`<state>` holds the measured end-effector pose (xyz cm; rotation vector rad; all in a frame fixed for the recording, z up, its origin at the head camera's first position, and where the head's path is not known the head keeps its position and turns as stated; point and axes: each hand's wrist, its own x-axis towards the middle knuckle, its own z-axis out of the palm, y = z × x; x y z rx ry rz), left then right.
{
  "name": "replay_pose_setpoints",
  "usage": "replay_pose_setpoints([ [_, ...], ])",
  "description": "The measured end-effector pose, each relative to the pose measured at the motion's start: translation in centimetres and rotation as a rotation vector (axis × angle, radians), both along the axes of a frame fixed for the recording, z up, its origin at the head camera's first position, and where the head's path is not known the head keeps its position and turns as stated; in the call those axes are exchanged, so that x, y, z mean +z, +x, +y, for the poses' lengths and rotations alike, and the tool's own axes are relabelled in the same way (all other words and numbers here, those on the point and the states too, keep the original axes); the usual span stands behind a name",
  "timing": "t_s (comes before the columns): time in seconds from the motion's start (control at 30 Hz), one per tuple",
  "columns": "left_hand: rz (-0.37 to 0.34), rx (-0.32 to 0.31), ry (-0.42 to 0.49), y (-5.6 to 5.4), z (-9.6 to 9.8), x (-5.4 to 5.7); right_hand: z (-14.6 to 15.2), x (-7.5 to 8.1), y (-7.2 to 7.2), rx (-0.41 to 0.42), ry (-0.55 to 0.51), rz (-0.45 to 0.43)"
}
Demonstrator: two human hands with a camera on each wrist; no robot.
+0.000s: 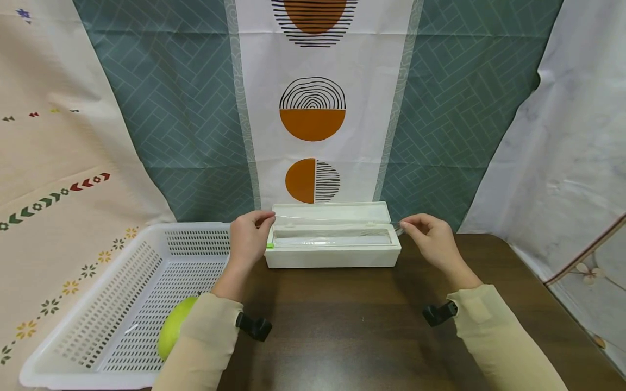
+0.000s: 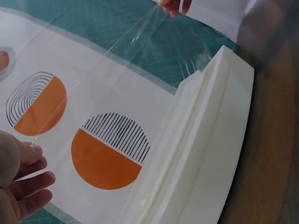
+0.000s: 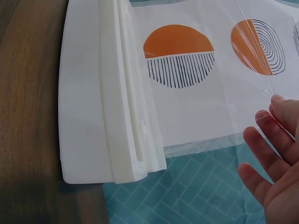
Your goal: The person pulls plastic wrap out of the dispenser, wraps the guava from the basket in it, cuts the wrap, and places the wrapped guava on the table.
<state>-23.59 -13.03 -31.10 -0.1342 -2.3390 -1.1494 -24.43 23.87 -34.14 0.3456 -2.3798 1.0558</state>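
A white plastic-wrap dispenser box [image 1: 332, 258] stands on the table with its lid [image 1: 330, 210] tipped back. Inside lies a roll of clear plastic wrap [image 1: 332, 240], and a small green piece [image 1: 270, 246] shows at the box's left end. At the left end of the box, my left hand [image 1: 248, 236] pinches a corner of the film between thumb and index finger. Beyond the right end, my right hand [image 1: 432, 239] pinches the other corner. Between both hands, the clear film [image 2: 133, 37] stretches in a sheet, gathered into folds near the right hand.
To the left stands a white perforated basket [image 1: 58, 347] holding a green fruit [image 1: 173, 326], partly hidden by my left sleeve. The brown table [image 1: 337, 331] extends in front of the box. A patterned cloth [image 1: 313, 65] hangs directly behind it.
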Motion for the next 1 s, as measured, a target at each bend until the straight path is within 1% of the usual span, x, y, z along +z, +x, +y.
replay_pose_setpoints([
  [0.1,0.013,0.0,-0.007,-0.2,0.0,0.2,0.0,0.1,0.0,0.0,-0.002,-0.004],
  [0.3,0.029,-0.001,-0.001,-0.3,0.0,0.6,0.0,0.5,0.0,0.002,-0.009,0.02],
  [0.47,0.027,-0.005,0.006,-0.1,0.0,0.9,-0.1,0.8,0.2,0.002,-0.012,0.019],
  [0.67,0.033,-0.008,0.012,0.1,-0.1,0.9,-0.1,1.0,0.3,-0.003,-0.009,0.019],
  [0.9,0.051,0.001,0.01,0.4,-0.2,1.0,-0.1,1.4,0.4,0.0,-0.018,0.039],
  [1.0,0.048,0.001,0.016,0.5,-0.2,1.1,-0.1,1.5,0.4,0.0,-0.016,0.036],
])
